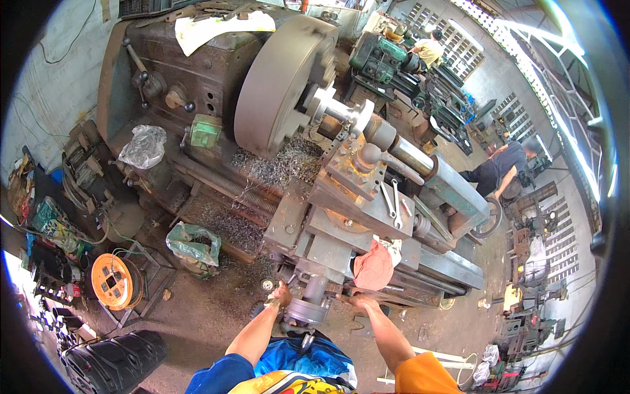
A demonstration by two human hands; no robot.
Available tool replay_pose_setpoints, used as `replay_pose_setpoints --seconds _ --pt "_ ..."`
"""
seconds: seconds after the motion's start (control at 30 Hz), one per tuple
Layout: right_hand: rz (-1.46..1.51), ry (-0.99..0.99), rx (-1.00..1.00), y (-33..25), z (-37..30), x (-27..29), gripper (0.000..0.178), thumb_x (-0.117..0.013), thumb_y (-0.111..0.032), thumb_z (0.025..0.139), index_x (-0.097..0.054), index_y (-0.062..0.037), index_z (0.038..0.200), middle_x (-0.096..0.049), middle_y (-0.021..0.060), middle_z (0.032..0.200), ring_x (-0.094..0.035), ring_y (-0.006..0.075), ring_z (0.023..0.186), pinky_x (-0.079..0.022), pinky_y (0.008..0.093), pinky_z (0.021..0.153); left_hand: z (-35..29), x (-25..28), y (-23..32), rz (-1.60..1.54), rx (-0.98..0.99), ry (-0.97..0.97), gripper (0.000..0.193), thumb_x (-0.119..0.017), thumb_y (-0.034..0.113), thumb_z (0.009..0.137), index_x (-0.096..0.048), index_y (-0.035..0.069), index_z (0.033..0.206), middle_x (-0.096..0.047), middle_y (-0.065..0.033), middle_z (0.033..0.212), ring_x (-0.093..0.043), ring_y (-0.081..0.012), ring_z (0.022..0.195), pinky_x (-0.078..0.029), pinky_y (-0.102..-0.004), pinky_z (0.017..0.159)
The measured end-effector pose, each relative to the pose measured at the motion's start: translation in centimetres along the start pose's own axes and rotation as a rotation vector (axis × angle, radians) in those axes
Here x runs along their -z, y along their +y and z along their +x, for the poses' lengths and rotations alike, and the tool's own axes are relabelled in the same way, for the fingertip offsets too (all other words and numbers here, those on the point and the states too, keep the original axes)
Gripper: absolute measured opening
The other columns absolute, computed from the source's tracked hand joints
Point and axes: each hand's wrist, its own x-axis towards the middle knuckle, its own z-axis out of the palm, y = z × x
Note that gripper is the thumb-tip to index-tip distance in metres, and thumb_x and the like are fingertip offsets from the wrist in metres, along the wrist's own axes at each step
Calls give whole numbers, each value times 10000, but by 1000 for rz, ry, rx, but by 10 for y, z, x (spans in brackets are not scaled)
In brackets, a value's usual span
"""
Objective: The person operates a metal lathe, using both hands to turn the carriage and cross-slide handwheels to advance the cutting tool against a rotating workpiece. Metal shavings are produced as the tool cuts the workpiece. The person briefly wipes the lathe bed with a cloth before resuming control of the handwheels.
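Seen from above, the left hand [281,295] grips the round grey handwheel [307,310] low on the front of a large rusty lathe [341,197], while the right hand [359,303] closes around a lever [346,297] just beside it, below a red rag [374,266].

Around the big lathe: clutter, scrap and other workers

An orange cable reel [111,281] sits on the floor at the left, near a green plastic bag [193,244]; a clear crumpled bag [144,146] lies on the machine bed; two wrenches [392,202] rest on the carriage top beside a red rag [374,266]; metal shavings [282,164] pile under the large round chuck [282,82]; a person in dark clothes [502,172] bends over at the right.
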Motion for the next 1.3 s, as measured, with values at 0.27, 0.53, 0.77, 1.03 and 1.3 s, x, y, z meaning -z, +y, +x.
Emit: replay_pose_setpoints --seconds 0.27,0.53,0.77,1.03,1.3 --pt "46 -102 -24 -2 7 4 1115 -624 -797 694 -309 -108 1512 -304 223 1543 -272 326 1445 -224 429 1185 17 -23 -11 145 -46 101 501 -451 427 953 -434 68 1302 -689 -203 1100 -675 -369 1028 -511 -488 916" --pt "45 74 35 36 41 -30 955 -591 -837 680 -559 5 1131 -548 226 1202 -492 338 1167 -376 436 1003 60 -97 -32 269 -94 833 198 -509 347 919 -596 169 933 -620 -26 618 -645 -240 550 -495 -441 469" --pt "36 119 82 45 49 -36 851 -631 -805 682 -647 2 949 -657 213 1027 -600 328 1048 -451 438 921 40 -73 -27 88 -181 749 227 -505 337 921 -536 114 897 -565 -80 717 -595 -264 646 -445 -421 563" --pt "108 10 39 24 21 -14 914 -616 -785 717 -480 -120 1329 -565 221 1281 -504 348 1243 -375 417 1049 16 -46 -3 21 -16 554 168 -524 336 915 -610 194 944 -664 -68 634 -672 -280 565 -492 -476 493" --pt "141 73 70 57 54 -44 933 -628 -810 678 -620 -46 1213 -621 204 1231 -566 344 1150 -431 430 973 29 -53 -18 14 -43 417 262 -526 369 907 -597 185 1079 -723 -108 830 -711 -335 780 -536 -483 643"
